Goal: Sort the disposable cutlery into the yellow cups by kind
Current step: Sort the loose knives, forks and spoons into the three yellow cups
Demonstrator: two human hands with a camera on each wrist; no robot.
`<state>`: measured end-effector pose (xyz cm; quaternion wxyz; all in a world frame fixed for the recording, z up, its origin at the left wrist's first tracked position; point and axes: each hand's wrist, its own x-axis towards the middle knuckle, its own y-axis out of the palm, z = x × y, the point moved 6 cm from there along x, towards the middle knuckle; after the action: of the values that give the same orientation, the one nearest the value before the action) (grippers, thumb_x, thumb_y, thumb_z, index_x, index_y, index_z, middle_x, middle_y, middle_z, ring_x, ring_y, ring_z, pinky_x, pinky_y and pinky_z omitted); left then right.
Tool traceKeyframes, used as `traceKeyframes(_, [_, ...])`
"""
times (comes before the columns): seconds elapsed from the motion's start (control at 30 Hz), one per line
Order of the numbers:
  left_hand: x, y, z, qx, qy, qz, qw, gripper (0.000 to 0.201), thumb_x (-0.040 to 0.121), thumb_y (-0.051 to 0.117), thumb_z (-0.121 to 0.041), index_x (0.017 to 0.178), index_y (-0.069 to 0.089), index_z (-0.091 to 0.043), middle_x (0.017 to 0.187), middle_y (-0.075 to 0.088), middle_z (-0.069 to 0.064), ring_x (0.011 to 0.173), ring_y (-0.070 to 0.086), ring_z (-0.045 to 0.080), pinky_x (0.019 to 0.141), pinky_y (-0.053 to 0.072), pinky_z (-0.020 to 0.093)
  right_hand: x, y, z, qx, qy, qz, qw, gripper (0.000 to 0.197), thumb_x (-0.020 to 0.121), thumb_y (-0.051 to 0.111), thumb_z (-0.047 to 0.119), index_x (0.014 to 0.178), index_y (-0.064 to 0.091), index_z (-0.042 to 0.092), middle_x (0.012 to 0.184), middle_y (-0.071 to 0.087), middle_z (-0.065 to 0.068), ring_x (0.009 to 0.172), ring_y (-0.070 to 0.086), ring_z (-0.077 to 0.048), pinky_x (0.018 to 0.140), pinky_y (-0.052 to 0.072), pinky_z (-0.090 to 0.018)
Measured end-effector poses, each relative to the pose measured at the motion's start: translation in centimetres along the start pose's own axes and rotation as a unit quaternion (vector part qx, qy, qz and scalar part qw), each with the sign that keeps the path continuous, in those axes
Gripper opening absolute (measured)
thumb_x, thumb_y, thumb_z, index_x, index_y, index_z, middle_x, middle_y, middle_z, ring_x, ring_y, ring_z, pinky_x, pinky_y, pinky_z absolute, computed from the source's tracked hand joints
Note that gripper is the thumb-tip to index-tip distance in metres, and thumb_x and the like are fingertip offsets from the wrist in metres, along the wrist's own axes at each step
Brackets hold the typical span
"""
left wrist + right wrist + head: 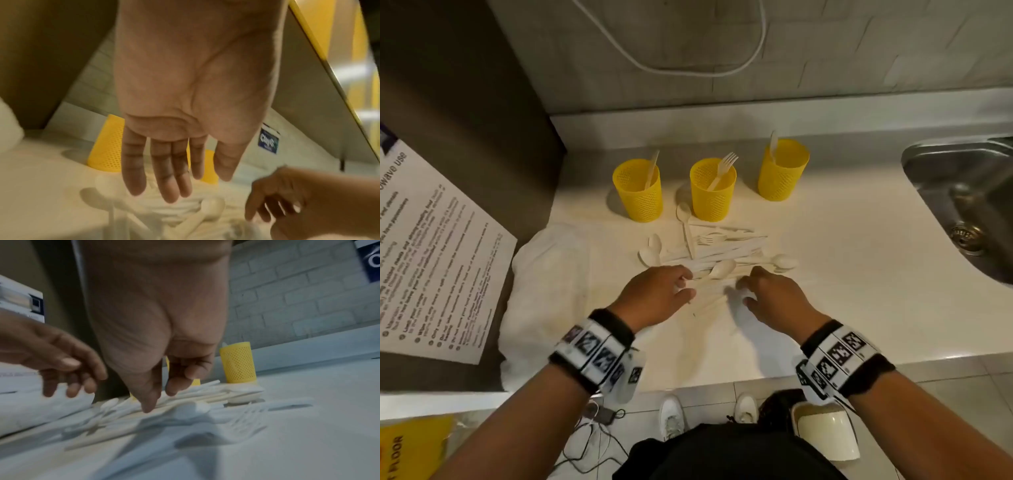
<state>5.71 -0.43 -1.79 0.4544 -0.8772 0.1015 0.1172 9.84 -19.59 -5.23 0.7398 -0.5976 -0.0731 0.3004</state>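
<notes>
Three yellow mesh cups stand in a row at the back of the counter: the left cup (637, 190) holds one pale utensil handle, the middle cup (713, 189) a fork, the right cup (783, 170) one pale utensil. In front of them lies a pile of cream disposable cutlery (717, 251) with spoons, forks and knives mixed. My left hand (688, 285) hovers at the pile's near left edge, fingers straight and empty in the left wrist view (174, 186). My right hand (744, 291) is at the near right edge, thumb and forefinger (160, 399) apart just above the cutlery, holding nothing.
A steel sink (962, 205) is set into the counter at the right. A white cloth (544, 294) lies left of the pile, a printed notice (431, 260) beyond it. A white cable (688, 65) loops on the tiled wall. The counter's front edge (722, 382) is near my wrists.
</notes>
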Motion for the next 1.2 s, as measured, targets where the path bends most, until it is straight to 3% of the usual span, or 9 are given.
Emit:
traceKeyframes(0.13, [3.4,2.1,-1.0,0.171,0.008,-0.023,0.985,0.037,0.094,0.051,-0.037,0.127,0.054,-0.020,0.125,0.058,0.001,0.114,0.055,0.022,0.089,0.044,0.032,1.3,0.9,0.3,-0.039,-0.003,0.004,0.999,0.036,0.092,0.052,0.021,0.127,0.058,0.025,0.116,0.054,-0.007,0.092,0.063,-0.032,0.070,0.046,-0.033])
traceKeyframes(0.27, [5.2,3.9,-0.9,0.238,0.012,-0.022,0.971,0.035,0.094,0.052,-0.034,0.122,0.056,-0.014,0.120,0.058,0.007,0.111,0.056,0.027,0.087,0.045,0.036,2.3,1.7,0.0,-0.057,-0.010,-0.019,0.998,0.032,0.093,0.050,0.019,0.121,0.064,0.025,0.110,0.054,-0.008,0.088,0.063,-0.032,0.065,0.044,-0.031])
traceKeyframes(0.37, [5.7,4.3,-0.8,0.253,0.023,-0.038,0.966,0.029,0.094,0.052,-0.029,0.118,0.057,-0.014,0.116,0.059,0.008,0.107,0.057,0.028,0.084,0.045,0.037,2.6,1.5,0.5,-0.085,-0.035,-0.024,0.995,0.023,0.090,0.056,0.015,0.108,0.070,0.014,0.100,0.055,-0.012,0.086,0.061,-0.033,0.059,0.039,-0.030])
traceKeyframes(0.5, [5.8,4.2,-0.7,0.232,0.052,-0.057,0.970,0.025,0.093,0.051,-0.028,0.114,0.059,-0.017,0.110,0.062,0.006,0.102,0.059,0.028,0.078,0.044,0.035,2.6,1.1,0.6,-0.119,-0.064,-0.048,0.990,0.019,0.059,0.083,0.012,0.075,0.073,0.014,0.072,0.056,-0.005,0.065,0.058,-0.027,0.051,0.037,-0.029])
traceKeyframes(0.7, [5.4,0.7,-0.2,0.061,0.028,-0.107,0.992,0.014,0.089,0.057,-0.024,0.095,0.061,-0.012,0.088,0.062,0.004,0.085,0.057,0.026,0.066,0.039,0.028,1.9,0.0,-0.1,-0.108,-0.066,-0.055,0.990,0.015,0.080,0.066,0.007,0.090,0.063,0.018,0.080,0.066,0.001,0.076,0.065,-0.023,0.085,0.045,-0.039])
traceKeyframes(0.83, [5.2,-2.2,1.6,-0.115,-0.051,-0.122,0.984,0.010,0.088,0.055,-0.018,0.083,0.055,-0.010,0.078,0.063,0.007,0.076,0.056,0.025,0.068,0.042,0.032,2.0,-1.0,-1.1,-0.071,-0.068,-0.059,0.993,0.016,0.082,0.064,0.004,0.091,0.057,0.016,0.074,0.063,-0.002,0.059,0.058,-0.025,0.058,0.039,-0.030])
traceKeyframes(0.93, [5.2,-3.6,3.9,-0.215,-0.114,-0.145,0.959,0.016,0.094,0.046,-0.019,0.089,0.051,-0.005,0.094,0.066,0.016,0.077,0.067,0.025,0.073,0.050,0.038,2.1,-1.7,-1.5,-0.024,-0.046,-0.036,0.998,0.017,0.092,0.051,0.014,0.107,0.058,0.013,0.091,0.065,-0.007,0.072,0.060,-0.030,0.059,0.038,-0.031])
traceKeyframes(1.07, [5.4,-3.6,6.5,-0.127,-0.173,-0.112,0.970,0.024,0.097,0.039,-0.031,0.103,0.049,-0.010,0.108,0.061,0.020,0.099,0.056,0.039,0.078,0.043,0.041,2.8,-2.6,-2.0,-0.023,-0.005,-0.063,0.998,0.021,0.088,0.059,0.032,0.100,0.063,0.015,0.085,0.069,-0.007,0.076,0.064,-0.032,0.061,0.034,-0.027])
traceKeyframes(1.2, [5.0,-2.2,5.6,-0.040,-0.125,-0.083,0.988,0.026,0.089,0.055,-0.039,0.095,0.055,-0.014,0.093,0.062,0.007,0.093,0.059,0.032,0.072,0.044,0.034,4.6,-3.2,-2.1,-0.050,0.030,-0.088,0.994,0.020,0.090,0.058,0.028,0.105,0.069,0.020,0.095,0.069,-0.005,0.084,0.066,-0.030,0.064,0.042,-0.029])
